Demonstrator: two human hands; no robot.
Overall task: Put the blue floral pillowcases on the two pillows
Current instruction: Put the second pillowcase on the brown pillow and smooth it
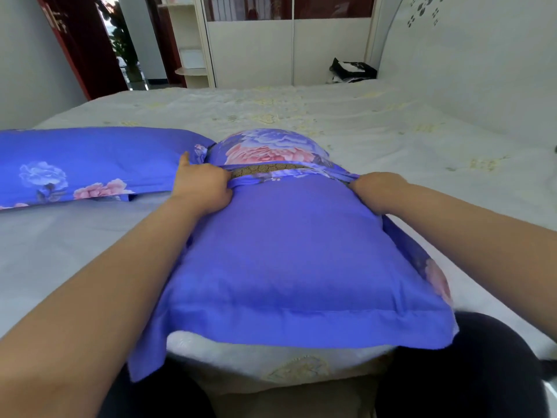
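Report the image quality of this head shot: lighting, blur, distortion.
Head view: soft, even daylight with no hard shadows or glare; wide-angle bend curves the headboard and wardrobe; overall slightly soft, with smear at the near pillowcase right corner; both the left hand and right hand read clearly.

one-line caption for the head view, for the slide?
Both hands, left and right, grip the pillowcase opening over the nearly covered pillow; second cased pillow lies left.
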